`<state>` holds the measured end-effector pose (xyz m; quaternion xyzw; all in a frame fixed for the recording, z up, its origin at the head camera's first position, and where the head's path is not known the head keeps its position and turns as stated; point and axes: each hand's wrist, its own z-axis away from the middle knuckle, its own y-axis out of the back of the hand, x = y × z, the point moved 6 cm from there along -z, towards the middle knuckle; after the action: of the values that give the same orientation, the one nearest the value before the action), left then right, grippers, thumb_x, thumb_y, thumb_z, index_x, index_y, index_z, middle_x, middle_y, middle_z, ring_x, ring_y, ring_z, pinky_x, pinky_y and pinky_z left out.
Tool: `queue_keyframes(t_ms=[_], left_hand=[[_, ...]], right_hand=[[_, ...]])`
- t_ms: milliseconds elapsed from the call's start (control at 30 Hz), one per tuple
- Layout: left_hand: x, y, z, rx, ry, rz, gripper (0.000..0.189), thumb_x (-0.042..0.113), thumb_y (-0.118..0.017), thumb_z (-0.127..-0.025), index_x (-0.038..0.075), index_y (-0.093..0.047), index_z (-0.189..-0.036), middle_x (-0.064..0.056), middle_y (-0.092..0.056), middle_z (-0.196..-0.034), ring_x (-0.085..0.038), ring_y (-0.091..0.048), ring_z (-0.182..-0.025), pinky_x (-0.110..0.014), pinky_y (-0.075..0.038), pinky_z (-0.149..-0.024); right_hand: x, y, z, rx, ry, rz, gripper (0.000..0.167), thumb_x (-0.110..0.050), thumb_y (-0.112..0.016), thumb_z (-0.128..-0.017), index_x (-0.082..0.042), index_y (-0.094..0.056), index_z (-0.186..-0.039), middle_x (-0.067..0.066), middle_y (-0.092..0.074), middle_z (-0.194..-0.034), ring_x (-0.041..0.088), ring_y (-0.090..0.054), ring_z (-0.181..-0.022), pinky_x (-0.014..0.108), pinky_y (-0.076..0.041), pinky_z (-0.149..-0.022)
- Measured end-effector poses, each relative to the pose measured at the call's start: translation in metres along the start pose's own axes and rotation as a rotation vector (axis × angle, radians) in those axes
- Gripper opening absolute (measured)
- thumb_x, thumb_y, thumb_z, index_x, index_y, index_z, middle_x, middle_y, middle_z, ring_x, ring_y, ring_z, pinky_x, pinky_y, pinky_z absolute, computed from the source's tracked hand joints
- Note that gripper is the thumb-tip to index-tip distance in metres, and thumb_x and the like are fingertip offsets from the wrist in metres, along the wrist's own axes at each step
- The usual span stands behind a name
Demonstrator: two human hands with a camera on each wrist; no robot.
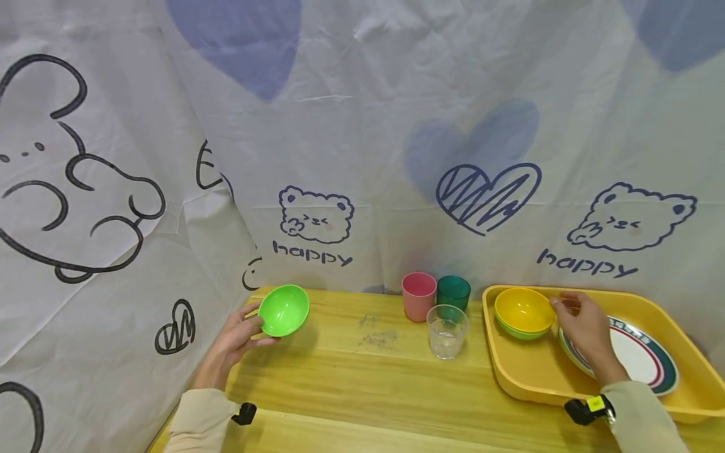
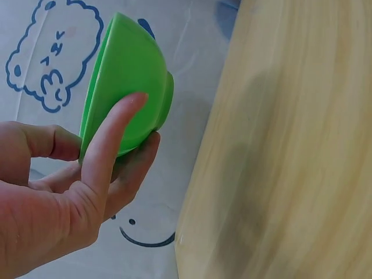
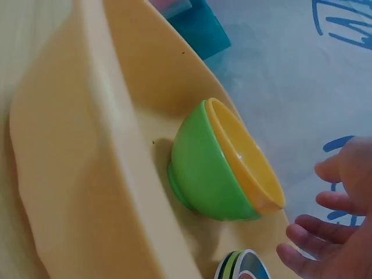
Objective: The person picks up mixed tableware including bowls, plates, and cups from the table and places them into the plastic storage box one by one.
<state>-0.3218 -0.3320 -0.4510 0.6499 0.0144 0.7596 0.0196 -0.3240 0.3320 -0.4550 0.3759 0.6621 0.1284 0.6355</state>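
Observation:
My left hand (image 1: 236, 336) pinches a bright green bowl (image 1: 284, 311) by its rim, above the left end of the table. In the left wrist view, the green bowl (image 2: 131, 81) is tipped on its side, with fingers on both its rim and its outer wall. At the right, a yellow bowl (image 1: 523, 308) sits nested in another green bowl (image 1: 521, 334) inside a yellow-orange tray (image 1: 538, 377). My right hand (image 1: 583, 327) is just right of this stack. The right wrist view shows its fingers (image 3: 311, 238) loosely spread, apart from the yellow bowl (image 3: 247, 154), holding nothing.
White plates (image 1: 637, 355) with coloured rims lie in the tray's right part, partly under my right forearm. Left of the tray stand a pink cup (image 1: 419, 299), a teal cup (image 1: 454, 290) and a clear cup (image 1: 446, 340). A printed cloth (image 1: 374, 157) hangs behind the wooden table (image 1: 351, 384).

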Motion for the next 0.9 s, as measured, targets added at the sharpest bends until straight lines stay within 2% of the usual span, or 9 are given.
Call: queue_keyframes(t_ms=[133,367,533,667,900], left_hand=[[0.003,-0.007,-0.001,0.0,-0.014,0.012,0.061,-0.007,-0.044,-0.098,-0.007,-0.027,-0.157,-0.038,-0.041,-0.145,-0.032,-0.066,-0.108,-0.048,-0.061,-0.086],[0.008,-0.019,0.001,0.031,-0.023,-0.002,0.057,-0.001,-0.051,-0.1,-0.007,-0.034,-0.154,-0.036,-0.049,-0.141,-0.029,-0.069,-0.104,-0.047,-0.063,-0.081],[0.011,-0.03,0.002,0.055,-0.042,-0.006,0.054,-0.001,-0.05,-0.1,-0.006,-0.039,-0.152,-0.036,-0.049,-0.142,-0.034,-0.067,-0.111,-0.044,-0.063,-0.079],[0.012,-0.04,0.002,0.081,-0.058,-0.005,0.05,-0.001,-0.05,-0.099,-0.007,-0.045,-0.149,-0.034,-0.051,-0.141,-0.031,-0.069,-0.106,-0.043,-0.064,-0.077],[0.013,-0.059,0.0,0.049,-0.069,0.014,0.048,-0.001,-0.051,-0.099,-0.007,-0.049,-0.146,-0.033,-0.053,-0.141,-0.036,-0.068,-0.109,-0.043,-0.063,-0.077]], right_hand=[[-0.008,0.002,0.005,0.023,0.021,-0.026,0.059,-0.035,-0.049,-0.108,0.011,-0.043,-0.145,0.036,-0.05,-0.138,0.051,-0.05,-0.123,0.063,-0.048,-0.1],[-0.025,0.001,0.015,0.016,0.031,-0.078,0.065,-0.04,-0.049,-0.107,0.006,-0.039,-0.151,0.035,-0.047,-0.143,0.052,-0.047,-0.129,0.065,-0.047,-0.102],[-0.032,0.001,0.018,0.016,0.049,-0.088,0.065,-0.042,-0.048,-0.107,0.003,-0.038,-0.153,0.034,-0.048,-0.144,0.051,-0.047,-0.13,0.066,-0.044,-0.104],[-0.033,0.002,0.02,0.025,0.055,-0.121,0.066,-0.043,-0.049,-0.107,0.001,-0.038,-0.154,0.032,-0.048,-0.145,0.05,-0.047,-0.131,0.066,-0.043,-0.104],[-0.039,0.004,0.026,0.026,0.073,-0.188,0.064,-0.042,-0.05,-0.107,-0.003,-0.037,-0.156,0.029,-0.049,-0.147,0.048,-0.048,-0.133,0.065,-0.041,-0.107]])
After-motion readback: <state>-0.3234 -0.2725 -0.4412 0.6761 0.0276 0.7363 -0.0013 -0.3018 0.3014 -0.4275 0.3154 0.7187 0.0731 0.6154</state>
